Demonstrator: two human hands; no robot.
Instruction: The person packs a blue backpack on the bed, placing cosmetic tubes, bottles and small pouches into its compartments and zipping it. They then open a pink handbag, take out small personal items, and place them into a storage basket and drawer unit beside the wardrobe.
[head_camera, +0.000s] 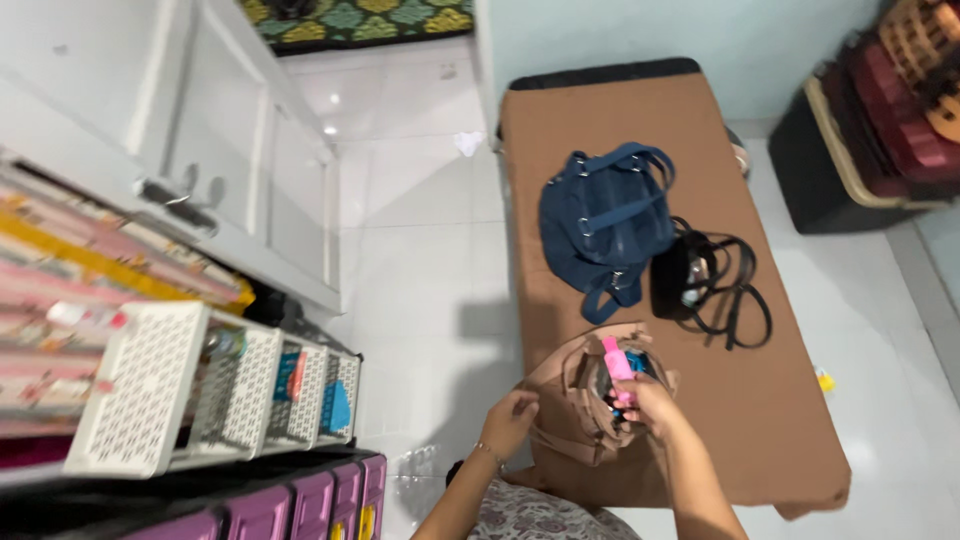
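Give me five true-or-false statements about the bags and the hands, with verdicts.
1. The right hand holds a pink item over the tan bag. True.
2. The left hand rests on the blue bag. False: it grips the tan bag's edge.
3. The black bag lies beside the blue bag. True.
4. The bags lie on a white floor. False: they lie on a brown mat.
5. The tan bag is zipped shut. False: it is open.
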